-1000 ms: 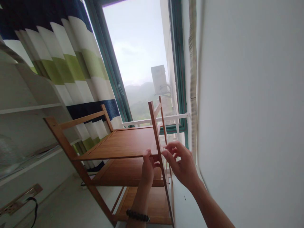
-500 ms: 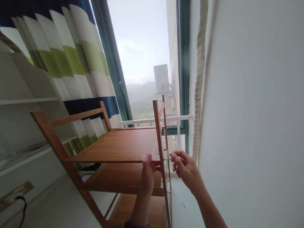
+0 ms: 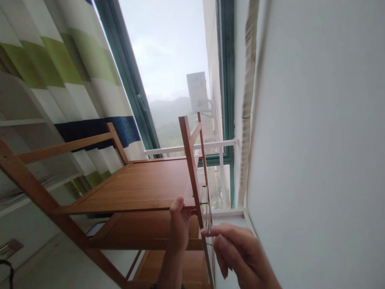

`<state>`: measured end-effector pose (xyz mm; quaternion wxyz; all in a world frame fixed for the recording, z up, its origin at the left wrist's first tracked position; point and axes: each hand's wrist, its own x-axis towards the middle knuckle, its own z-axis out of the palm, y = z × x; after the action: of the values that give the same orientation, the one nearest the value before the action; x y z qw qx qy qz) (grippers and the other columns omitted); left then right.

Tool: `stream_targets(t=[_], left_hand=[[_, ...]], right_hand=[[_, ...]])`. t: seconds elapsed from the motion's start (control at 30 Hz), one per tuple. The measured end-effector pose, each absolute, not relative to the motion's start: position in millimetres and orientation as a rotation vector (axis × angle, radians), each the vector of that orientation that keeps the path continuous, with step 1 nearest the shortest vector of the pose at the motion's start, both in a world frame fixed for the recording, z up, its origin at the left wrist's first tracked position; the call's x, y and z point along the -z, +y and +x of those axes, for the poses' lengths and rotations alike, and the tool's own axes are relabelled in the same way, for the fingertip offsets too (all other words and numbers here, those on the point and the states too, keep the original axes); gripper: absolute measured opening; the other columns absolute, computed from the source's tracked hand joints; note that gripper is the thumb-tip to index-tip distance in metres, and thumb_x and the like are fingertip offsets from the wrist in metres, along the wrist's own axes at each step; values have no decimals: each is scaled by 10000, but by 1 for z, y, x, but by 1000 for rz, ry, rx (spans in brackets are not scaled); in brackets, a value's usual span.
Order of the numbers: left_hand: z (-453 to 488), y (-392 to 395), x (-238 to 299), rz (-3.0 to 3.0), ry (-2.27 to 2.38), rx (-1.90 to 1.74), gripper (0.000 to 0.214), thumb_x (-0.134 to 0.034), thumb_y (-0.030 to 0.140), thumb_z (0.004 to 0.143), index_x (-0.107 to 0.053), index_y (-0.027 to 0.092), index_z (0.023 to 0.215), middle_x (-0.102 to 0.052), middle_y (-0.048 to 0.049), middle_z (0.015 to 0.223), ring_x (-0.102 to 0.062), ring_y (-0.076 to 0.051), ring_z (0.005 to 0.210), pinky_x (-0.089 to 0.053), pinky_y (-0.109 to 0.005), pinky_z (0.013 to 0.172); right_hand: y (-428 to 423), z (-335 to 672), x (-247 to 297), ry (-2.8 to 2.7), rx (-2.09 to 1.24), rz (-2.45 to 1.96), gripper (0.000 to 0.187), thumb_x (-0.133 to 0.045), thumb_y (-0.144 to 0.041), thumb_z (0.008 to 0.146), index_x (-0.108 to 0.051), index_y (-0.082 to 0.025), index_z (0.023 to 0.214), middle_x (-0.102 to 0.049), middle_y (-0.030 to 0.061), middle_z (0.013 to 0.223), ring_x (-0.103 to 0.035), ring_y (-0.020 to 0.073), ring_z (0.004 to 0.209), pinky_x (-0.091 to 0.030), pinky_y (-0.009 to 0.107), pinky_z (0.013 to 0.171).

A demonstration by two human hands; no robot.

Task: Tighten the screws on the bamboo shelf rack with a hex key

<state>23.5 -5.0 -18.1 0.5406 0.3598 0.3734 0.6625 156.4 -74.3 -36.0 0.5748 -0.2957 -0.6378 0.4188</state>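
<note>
Was standing right there, so here's how it looked: the person had a slatted three-tier rack (image 3: 144,230) made of warm orange-brown wood, bamboo-looking with a fine straight grain, sitting close to the window and just beside the plain white wall (image 3: 315,140). The left hand (image 3: 179,226) was clamped on the front edge of the top board (image 3: 150,182), thumb lying flat across the top of the edge and the rest of the fingers tucked underneath where I couldn't see them. The right hand (image 3: 240,253) was down low by the rack's right side, fingertips pinched together on the long arm of a thin L-shaped metal hex key (image 3: 208,218). The key's short arm pointed into the square-cut upright post (image 3: 191,168) right about where the top board met it, and the long arm hung more or less straight down alongside the post. The boards were smooth flat panels, the legs and rails plain squared sticks. Behind the rack hung a pleated curtain (image 3: 69,68) in soft cloth with wide bands of white, lime green and navy, next to a dark teal window frame (image 3: 126,88). Outside the glass there was a white tubular rail (image 3: 192,147) and a pale boxy unit (image 3: 197,91) mounted up on the building, with hazy hills past it.
</note>
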Motion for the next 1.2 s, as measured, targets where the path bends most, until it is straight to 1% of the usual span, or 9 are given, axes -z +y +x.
stream_targets(t=[0.1, 0.23, 0.4, 0.63, 0.7, 0.83, 0.9, 1.07, 1.2], left_hand=[[22, -5, 19, 897, 902, -1600, 347, -488, 465, 620, -599, 139, 582, -609, -47, 481, -564, -184, 478, -379, -258, 415], [24, -4, 18, 955, 830, -1578, 373, -421, 469, 659, -587, 141, 595, -643, -69, 551, -608, -217, 583, -412, -279, 467], [23, -5, 19, 1026, 818, -1510, 417, -411, 502, 675, -592, 134, 599, -629, -66, 524, -591, -201, 541, -374, -259, 428], [20, -10, 20, 1097, 798, -1483, 459, -393, 525, 716, -621, 127, 690, -633, -50, 551, -551, -157, 492, -345, -237, 420], [21, -10, 20, 1103, 822, -1478, 474, -382, 541, 711, -607, 126, 664, -633, -60, 557, -562, -166, 513, -339, -236, 419], [22, -10, 19, 1085, 877, -1484, 473, -371, 560, 696, -571, 137, 625, -638, -67, 570, -571, -177, 530, -333, -240, 419], [22, -10, 18, 1071, 885, -1493, 455, -377, 555, 695, -559, 145, 623, -634, -58, 558, -568, -173, 523, -334, -239, 423], [22, -9, 18, 1015, 896, -1512, 414, -418, 544, 665, -548, 158, 597, -609, -41, 505, -564, -175, 511, -332, -240, 418], [22, -6, 22, 979, 883, -1531, 438, -416, 550, 665, -573, 146, 604, -617, -47, 518, -567, -174, 526, -350, -243, 442]], right_hand=[[-63, 156, 22, -1622, -826, -589, 267, -422, -280, 890, -638, -231, 1038, -481, -16, 561, -455, 92, 454, -416, 238, 509], [-43, 148, 9, -1562, -624, -598, 272, -407, -281, 894, -621, -225, 1051, -509, -3, 614, -480, 106, 522, -436, 253, 557], [-24, 141, 9, -1473, -487, -691, 262, -391, -296, 898, -608, -212, 1020, -534, 25, 777, -519, 99, 603, -435, 224, 534], [-20, 146, 22, -1482, -430, -786, 248, -429, -318, 880, -650, -210, 909, -486, 78, 1068, -544, 159, 867, -484, 234, 566], [-26, 148, 28, -1509, -524, -794, 260, -417, -329, 887, -644, -202, 902, -518, 77, 1026, -551, 158, 840, -481, 230, 550], [-46, 151, 36, -1568, -753, -786, 271, -381, -332, 908, -608, -184, 909, -566, 29, 759, -545, 114, 638, -447, 218, 521], [-56, 152, 36, -1577, -860, -742, 267, -363, -331, 916, -582, -180, 923, -559, 11, 691, -531, 104, 588, -434, 213, 510], [-69, 158, 30, -1643, -972, -589, 245, -354, -294, 921, -563, -170, 889, -564, 26, 725, -549, 114, 656, -438, 210, 528], [-68, 160, 26, -1708, -889, -477, 207, -404, -220, 900, -565, -184, 1026, -572, 34, 789, -557, 112, 682, -445, 215, 554]])
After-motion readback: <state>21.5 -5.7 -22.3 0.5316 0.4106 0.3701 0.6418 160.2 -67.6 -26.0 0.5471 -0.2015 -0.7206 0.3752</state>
